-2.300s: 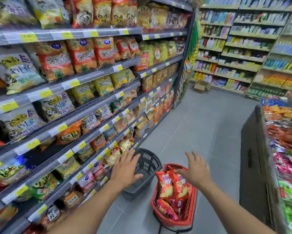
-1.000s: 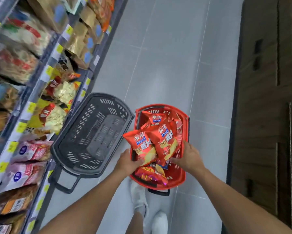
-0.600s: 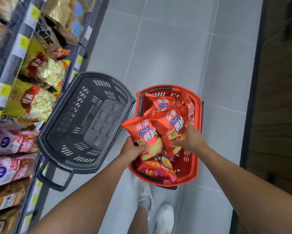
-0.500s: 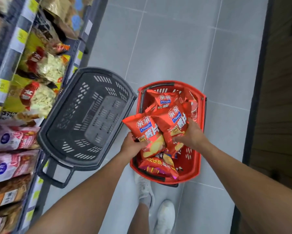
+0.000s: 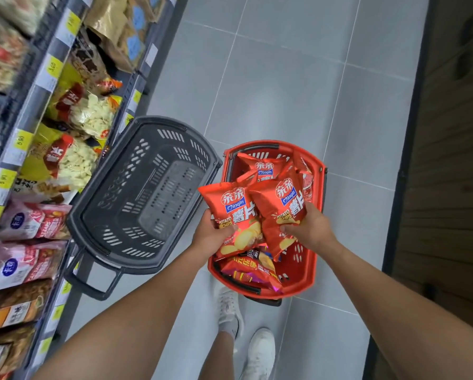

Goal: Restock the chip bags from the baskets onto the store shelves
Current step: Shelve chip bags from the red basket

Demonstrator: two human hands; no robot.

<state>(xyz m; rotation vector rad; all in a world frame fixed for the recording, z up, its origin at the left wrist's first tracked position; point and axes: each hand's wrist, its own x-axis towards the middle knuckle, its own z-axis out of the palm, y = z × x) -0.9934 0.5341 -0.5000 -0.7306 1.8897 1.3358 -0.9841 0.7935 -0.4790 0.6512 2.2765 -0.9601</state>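
Red-bag grip: left hand (image 5: 210, 234) curls round one chip bag (image 5: 234, 212); right hand (image 5: 310, 229) clamps a second chip bag (image 5: 282, 212), both above the red basket (image 5: 322, 187).
Lift (advised): raise both straight up, clear of the rim, without crushing the chips.
Stock: more bags (image 5: 253, 271) lie inside the red basket.
Black basket (image 5: 147, 193): just left of the red basket.
Shelves (image 5: 24, 165): left of the red basket; destination.

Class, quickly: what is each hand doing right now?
Left hand: fingers grip a red chip bag.
Right hand: fingers grip a second red chip bag.
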